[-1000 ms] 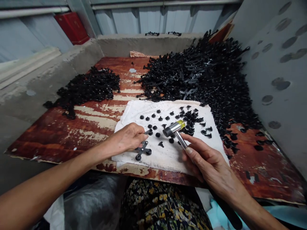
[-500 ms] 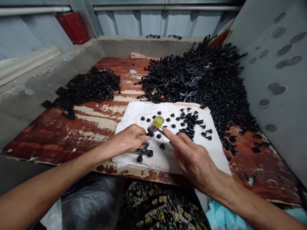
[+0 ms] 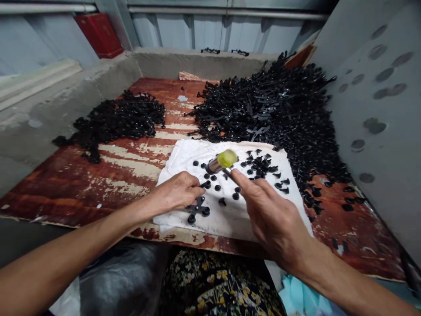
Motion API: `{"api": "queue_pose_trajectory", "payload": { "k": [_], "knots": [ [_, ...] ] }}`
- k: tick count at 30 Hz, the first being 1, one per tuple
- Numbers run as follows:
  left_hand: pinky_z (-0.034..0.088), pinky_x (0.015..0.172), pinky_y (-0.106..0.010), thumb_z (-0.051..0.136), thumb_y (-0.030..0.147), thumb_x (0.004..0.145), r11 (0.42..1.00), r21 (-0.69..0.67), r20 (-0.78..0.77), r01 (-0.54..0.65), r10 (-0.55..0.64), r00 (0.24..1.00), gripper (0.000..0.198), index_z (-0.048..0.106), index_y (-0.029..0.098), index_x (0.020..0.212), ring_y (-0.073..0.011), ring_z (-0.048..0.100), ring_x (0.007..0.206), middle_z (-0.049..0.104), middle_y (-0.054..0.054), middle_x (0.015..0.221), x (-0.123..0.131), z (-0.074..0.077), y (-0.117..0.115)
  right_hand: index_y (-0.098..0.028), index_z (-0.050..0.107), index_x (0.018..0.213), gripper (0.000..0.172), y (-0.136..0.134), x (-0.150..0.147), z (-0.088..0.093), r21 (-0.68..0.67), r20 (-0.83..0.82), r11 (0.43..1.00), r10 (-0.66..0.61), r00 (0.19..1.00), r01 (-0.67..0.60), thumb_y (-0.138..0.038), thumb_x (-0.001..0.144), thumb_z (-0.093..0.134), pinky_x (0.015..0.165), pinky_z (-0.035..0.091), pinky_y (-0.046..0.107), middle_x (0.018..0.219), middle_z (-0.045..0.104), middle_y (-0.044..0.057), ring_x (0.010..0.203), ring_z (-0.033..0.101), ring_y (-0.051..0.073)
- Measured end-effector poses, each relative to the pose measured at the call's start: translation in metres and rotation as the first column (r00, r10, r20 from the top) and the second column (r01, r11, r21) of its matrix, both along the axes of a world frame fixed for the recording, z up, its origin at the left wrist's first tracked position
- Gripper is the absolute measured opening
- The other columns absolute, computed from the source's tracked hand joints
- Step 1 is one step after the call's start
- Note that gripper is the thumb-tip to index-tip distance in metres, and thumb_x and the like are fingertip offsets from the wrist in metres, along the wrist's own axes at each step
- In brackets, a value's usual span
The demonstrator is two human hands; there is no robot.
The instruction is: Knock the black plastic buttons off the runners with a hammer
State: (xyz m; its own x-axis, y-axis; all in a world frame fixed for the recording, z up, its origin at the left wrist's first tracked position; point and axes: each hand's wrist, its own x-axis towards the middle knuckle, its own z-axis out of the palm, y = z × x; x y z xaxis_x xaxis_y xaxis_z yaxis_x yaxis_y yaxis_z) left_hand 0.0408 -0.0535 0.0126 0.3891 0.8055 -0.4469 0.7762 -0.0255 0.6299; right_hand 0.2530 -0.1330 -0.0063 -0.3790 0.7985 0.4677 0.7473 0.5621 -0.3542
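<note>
Mallet (image 3: 222, 161) over white cloth (image 3: 226, 221)

Observed at rear: corrugated metal wall (image 3: 177, 33), crossed by a horizontal pipe (image 3: 197, 10) and met at left by an upright metal post (image 3: 119, 24). Noted below: rough concrete ledge (image 3: 171, 65), carrying a red box (image 3: 99, 36) near the corner and a pale strip (image 3: 36, 81) along the left run. Found red-brown worktop (image 3: 52, 184) heavily worn, showing pale patches. Recorded at right: grey panel (image 3: 394, 162) marked with round dark spots. Rated lighting dim.
</note>
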Motion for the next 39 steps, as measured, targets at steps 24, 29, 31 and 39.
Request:
{"api": "queue_pose_trajectory", "payload": {
  "k": [24, 29, 31, 39],
  "knots": [
    [0.025, 0.046, -0.022, 0.043, 0.041, 0.082, 0.989, 0.078, 0.086, 0.128, -0.135, 0.987, 0.032, 0.046, 0.02, 0.058, -0.0097, 0.036, 0.048, 0.042, 0.004, 0.052, -0.004, 0.003, -0.007, -0.016, 0.061, 0.12, 0.032, 0.017, -0.007, 0.016, -0.33, -0.339, 0.942, -0.061, 0.939, -0.059, -0.023, 0.093, 0.045, 0.067, 0.05, 0.031, 0.09, 0.067, 0.007, 0.074, 0.059, 0.018],
    [0.028, 0.052, -0.023, 0.045, 0.036, 0.085, 0.937, 0.188, 0.068, 0.295, -0.312, 0.948, 0.027, 0.048, 0.02, 0.062, -0.0111, 0.04, 0.054, 0.042, 0.004, 0.055, 0.01, 0.029, -0.029, -0.019, 0.057, 0.074, 0.026, 0.015, -0.016, 0.017, -0.667, -0.6, 0.693, -0.279, 0.75, -0.275, -0.044, 0.08, 0.065, 0.044, 0.033, 0.022, 0.057, 0.048, -0.006, 0.05, 0.041, 0.009],
    [0.032, 0.056, -0.024, 0.051, 0.04, 0.083, 0.941, 0.28, 0.034, 0.19, -0.207, 0.978, 0.024, 0.056, 0.02, 0.071, -0.0134, 0.046, 0.061, 0.052, 0.002, 0.063, 0.008, 0.033, -0.037, -0.021, 0.053, 0.072, 0.032, 0.008, -0.015, 0.014, -0.713, -0.638, 0.623, -0.386, 0.666, -0.323, -0.048, 0.079, 0.067, 0.039, 0.026, 0.02, 0.052, 0.041, -0.009, 0.042, 0.032, 0.007],
    [0.035, 0.059, -0.025, 0.033, 0.056, 0.091, 0.982, 0.182, 0.112, -0.055, 0.035, 0.993, 0.045, 0.051, 0.02, 0.071, -0.0137, 0.047, 0.062, 0.049, 0.003, 0.063, -0.014, 0.016, -0.06, -0.022, 0.051, 0.075, 0.035, -0.009, -0.01, 0.005, -0.688, -0.68, 0.692, -0.509, 0.527, -0.218, -0.053, 0.081, 0.066, 0.034, 0.022, 0.021, 0.051, 0.041, -0.009, 0.038, 0.03, 0.007]
  ]
}}
